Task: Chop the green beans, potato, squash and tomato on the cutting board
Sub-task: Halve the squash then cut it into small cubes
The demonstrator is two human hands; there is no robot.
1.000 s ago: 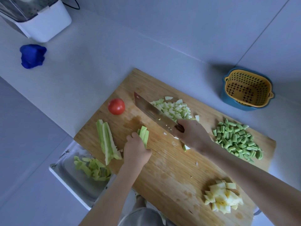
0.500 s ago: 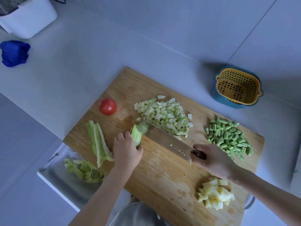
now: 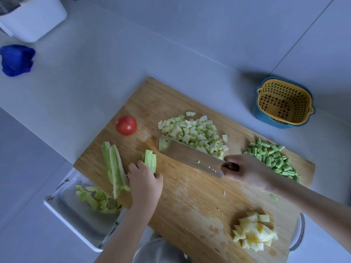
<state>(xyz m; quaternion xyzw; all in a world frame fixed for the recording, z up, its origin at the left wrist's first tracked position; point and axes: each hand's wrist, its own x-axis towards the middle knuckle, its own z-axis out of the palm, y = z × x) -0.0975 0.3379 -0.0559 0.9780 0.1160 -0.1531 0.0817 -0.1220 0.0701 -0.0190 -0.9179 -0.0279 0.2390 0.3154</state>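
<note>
- Wooden cutting board point(image 3: 190, 196) lying at an angle on a pale countertop point(image 3: 95, 82), seen from above by the person working at it.
- The left hand point(image 3: 145, 184) rests on the board near its left end. Its fingers are curled down over the near end of a small bundle of short squash strips point(image 3: 151, 161), holding them in place.
- The right hand point(image 3: 247, 171) is wrapped around the handle of a knife point(image 3: 191, 158). The wide blade points left across the middle of the board, its tip close to the held strips but not touching them.
- The blade's far side sits against a heap of diced squash point(image 3: 193, 133) at the back of the board.
- A whole red tomato point(image 3: 126, 124) stands uncut near the board's back left edge.
- Two long squash strips point(image 3: 114, 168) lie side by side just left of the left hand.
- Chopped green beans point(image 3: 273, 160) are piled at the right end, partly behind the right hand.
- Yellow potato cubes point(image 3: 254, 232) are heaped at the near right corner.
- A white tray point(image 3: 76, 219) partly under the board's near left edge holds green peelings point(image 3: 96, 198).
- A yellow colander point(image 3: 296, 111) sits inside a blue bowl point(image 3: 266, 120) on the countertop beyond the beans.
- A crumpled blue cloth point(image 3: 17, 59) and a white appliance point(image 3: 34, 18) sit at the far left.
</note>
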